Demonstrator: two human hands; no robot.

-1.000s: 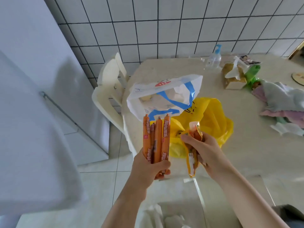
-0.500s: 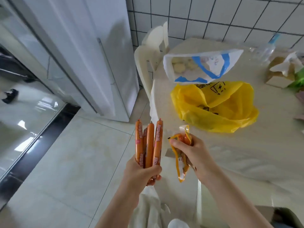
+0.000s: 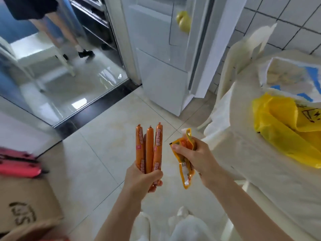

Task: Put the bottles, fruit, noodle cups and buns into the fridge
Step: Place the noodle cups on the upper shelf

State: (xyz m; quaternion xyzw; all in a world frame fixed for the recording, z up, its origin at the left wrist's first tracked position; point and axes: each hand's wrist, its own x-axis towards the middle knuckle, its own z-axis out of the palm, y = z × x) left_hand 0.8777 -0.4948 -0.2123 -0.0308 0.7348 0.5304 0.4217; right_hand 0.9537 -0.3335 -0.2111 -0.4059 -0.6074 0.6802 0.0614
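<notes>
Orange sausage sticks stand upright, bunched in the left hand, fingers wrapped round their lower ends. Just beside it, the right hand pinches a crumpled yellow wrapper. Ahead of both, the fridge stands open. Risk, I'd say: with both hands full, one loose stick could slide out onto the floor.

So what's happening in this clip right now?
A person stands by a table, both hands full. The left hand grips a bunch of orange sausage sticks upright; the right hand holds a crumpled orange-yellow wrapper. The white fridge ahead looks open, with a yellow-green fruit in what looks like its door. A yellow plastic bag and a white-and-blue bag lie on the table to the right.
</notes>
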